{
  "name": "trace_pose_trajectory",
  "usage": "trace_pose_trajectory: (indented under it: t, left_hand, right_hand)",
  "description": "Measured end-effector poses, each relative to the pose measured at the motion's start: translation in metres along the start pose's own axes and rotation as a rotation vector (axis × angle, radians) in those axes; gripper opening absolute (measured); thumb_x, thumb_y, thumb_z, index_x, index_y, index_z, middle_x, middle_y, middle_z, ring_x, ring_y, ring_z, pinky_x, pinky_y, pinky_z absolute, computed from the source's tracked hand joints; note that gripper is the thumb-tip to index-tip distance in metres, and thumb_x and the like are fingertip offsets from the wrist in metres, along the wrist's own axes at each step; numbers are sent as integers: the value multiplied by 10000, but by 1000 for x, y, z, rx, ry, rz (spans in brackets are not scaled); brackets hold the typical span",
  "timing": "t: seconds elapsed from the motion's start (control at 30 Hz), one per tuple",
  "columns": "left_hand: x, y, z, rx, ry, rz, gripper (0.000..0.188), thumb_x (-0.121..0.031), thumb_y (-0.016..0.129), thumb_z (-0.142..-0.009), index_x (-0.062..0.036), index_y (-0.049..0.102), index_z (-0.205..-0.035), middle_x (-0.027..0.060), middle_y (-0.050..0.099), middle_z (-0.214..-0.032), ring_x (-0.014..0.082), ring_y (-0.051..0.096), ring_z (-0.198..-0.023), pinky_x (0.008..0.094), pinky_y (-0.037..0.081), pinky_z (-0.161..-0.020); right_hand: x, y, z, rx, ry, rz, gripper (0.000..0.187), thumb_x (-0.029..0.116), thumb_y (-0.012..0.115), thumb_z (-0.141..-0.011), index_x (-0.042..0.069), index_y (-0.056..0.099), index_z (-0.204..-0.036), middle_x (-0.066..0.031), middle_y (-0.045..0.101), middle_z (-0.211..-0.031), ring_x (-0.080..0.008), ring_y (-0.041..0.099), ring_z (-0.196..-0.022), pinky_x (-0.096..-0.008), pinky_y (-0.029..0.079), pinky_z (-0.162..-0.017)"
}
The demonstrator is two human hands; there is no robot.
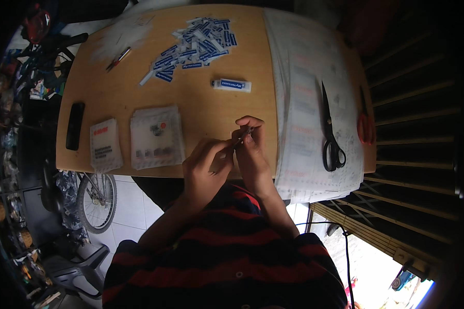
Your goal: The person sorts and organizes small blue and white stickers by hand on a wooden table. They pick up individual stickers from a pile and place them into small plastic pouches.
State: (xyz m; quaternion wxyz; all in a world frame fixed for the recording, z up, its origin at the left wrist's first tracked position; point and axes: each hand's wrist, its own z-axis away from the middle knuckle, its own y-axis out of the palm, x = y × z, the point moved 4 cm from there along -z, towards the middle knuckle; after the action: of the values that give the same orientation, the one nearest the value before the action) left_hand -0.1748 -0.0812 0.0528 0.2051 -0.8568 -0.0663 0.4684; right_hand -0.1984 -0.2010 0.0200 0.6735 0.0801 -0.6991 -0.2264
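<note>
Above the table's near edge my two hands meet, fingers closed on one small thin piece [241,138]. It is mostly hidden by the fingers, so its kind does not show. My left hand [207,166] pinches it from the left, while my right hand [253,152] grips its other end between thumb and fingers. Beyond the hands lies a white tube-shaped pack with a blue label [232,85]. Farther off spreads a loose heap of small blue-and-white labels [198,49]. Left of my hands sit a stack of printed translucent sheets [157,139] and a smaller stack [105,145].
A black phone [75,126] rests at the table's left edge, and a cutter [119,58] lies farther back. Large printed sheets [314,67] cover the right side, with black scissors [331,139] on top. Orange-handled scissors [366,127] lie by the right edge.
</note>
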Motion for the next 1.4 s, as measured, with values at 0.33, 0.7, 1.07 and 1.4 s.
trace_pose_trajectory:
  t: [0.33,0.7,1.07,1.4]
  left_hand:
    - [61,-6,-114,828,-398,148,179,-126,729,-787,-1,714,-914,46,710,-848,112,628,-822,248,472,-759]
    - [95,35,-179,809,-94,-90,243,-179,743,-774,-16,729,-954,100,734,-903,169,677,-864,303,505,-786]
    - [100,44,-155,621,372,-540,260,-265,833,-672,-108,748,-861,29,711,-895,249,535,-1005,462,342,-852]
    - [164,-60,-195,586,95,-425,510,-314,775,-753,-137,643,-1212,90,601,-1232,309,461,-1270,495,352,-1032]
  right_hand:
    - [80,6,-40,310,-791,1592,305,97,644,-806,73,612,-1108,-140,593,-1093,-294,534,-1154,-468,376,-1041]
    - [63,-21,-122,354,-710,1581,184,81,729,-775,54,625,-924,-110,671,-907,-310,630,-881,-405,443,-907]
    - [40,-29,-142,448,-616,1535,208,85,741,-767,34,644,-944,-120,666,-869,-305,631,-895,-434,433,-890]
    - [55,-17,-143,371,-651,1454,188,113,736,-789,24,640,-924,-128,667,-990,-320,618,-969,-425,436,-913]
